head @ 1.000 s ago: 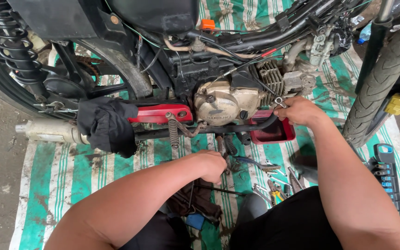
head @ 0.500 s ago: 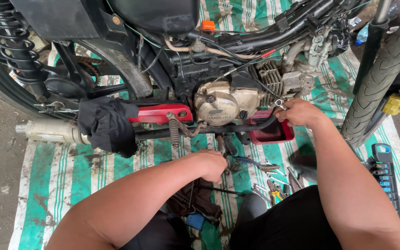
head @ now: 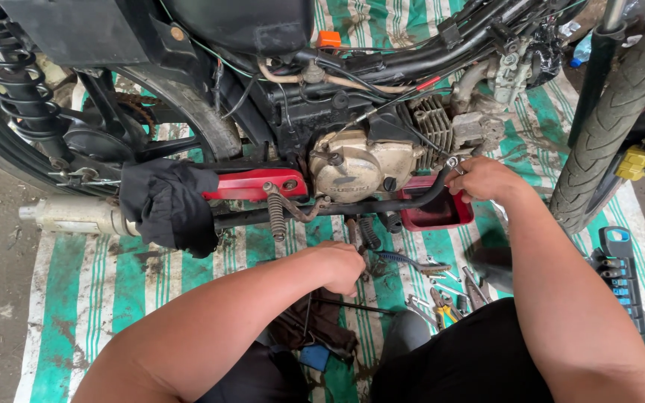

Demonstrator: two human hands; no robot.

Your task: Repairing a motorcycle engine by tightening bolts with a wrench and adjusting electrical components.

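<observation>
Striped tarp (head: 151,291): scattered tools (head: 442,295), black rag (head: 169,203)

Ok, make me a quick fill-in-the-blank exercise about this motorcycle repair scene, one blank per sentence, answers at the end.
1. The right hand holds a metal tool against the ____ of the motorcycle.
2. The left hand is low, under the engine, above a green and white ____ mat.
3. A black cloth hangs over the ____ pipe.
4. A ____ drain pan sits under the engine.

Missing words: engine; striped; exhaust; red
</observation>
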